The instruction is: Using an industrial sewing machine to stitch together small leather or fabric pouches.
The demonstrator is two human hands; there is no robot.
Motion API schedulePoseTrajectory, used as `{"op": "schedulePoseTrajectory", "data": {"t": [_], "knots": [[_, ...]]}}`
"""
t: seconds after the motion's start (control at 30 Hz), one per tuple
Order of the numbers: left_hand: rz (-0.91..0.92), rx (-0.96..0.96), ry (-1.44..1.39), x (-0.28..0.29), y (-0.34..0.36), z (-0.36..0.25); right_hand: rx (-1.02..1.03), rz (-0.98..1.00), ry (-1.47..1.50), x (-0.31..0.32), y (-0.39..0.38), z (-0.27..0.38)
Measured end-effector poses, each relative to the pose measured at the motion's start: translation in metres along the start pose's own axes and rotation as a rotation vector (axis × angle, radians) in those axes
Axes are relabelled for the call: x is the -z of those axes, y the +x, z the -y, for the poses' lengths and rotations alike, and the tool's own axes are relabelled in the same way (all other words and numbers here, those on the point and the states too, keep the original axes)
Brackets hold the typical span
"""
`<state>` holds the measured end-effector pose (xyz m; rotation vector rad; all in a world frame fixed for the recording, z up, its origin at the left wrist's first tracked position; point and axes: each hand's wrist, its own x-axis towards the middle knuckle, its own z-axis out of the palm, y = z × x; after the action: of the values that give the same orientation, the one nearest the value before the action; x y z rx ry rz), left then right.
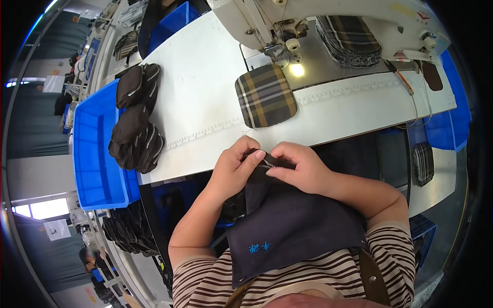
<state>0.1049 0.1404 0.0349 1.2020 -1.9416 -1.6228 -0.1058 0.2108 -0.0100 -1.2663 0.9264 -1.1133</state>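
Just off the table's front edge, I hold a dark zippered piece (266, 163) between both hands, its metal teeth showing in the gap. My left hand (231, 167) pinches one side with thumb and fingers. From the other side, my right hand (306, 168) is closed on it, thumb along the zipper. How much of the piece lies inside my fingers is hidden. Beyond my hands, a plaid fabric panel (265, 96) with rounded corners lies flat on the white table (205, 87), close to the sewing machine's needle area (280, 51).
Under the sewing machine arm (339, 13) sits a stack of plaid panels (352, 43). An orange-handled tool (404, 82) and a brown patch (430, 76) lie to the right. Dark pouches (134, 123) are heaped at the table's left edge, next to a blue bin (97, 154).
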Motion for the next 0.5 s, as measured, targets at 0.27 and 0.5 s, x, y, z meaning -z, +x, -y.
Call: {"op": "schedulePoseTrajectory", "data": {"t": [0.27,0.5], "knots": [[0.315,-0.116,-0.24,0.075,0.028,-0.058,0.487,-0.049,-0.951,0.086,0.064,0.019],[0.297,-0.14,0.175,0.087,0.14,-0.086,0.671,0.244,-1.263,0.107,0.108,0.0]]}}
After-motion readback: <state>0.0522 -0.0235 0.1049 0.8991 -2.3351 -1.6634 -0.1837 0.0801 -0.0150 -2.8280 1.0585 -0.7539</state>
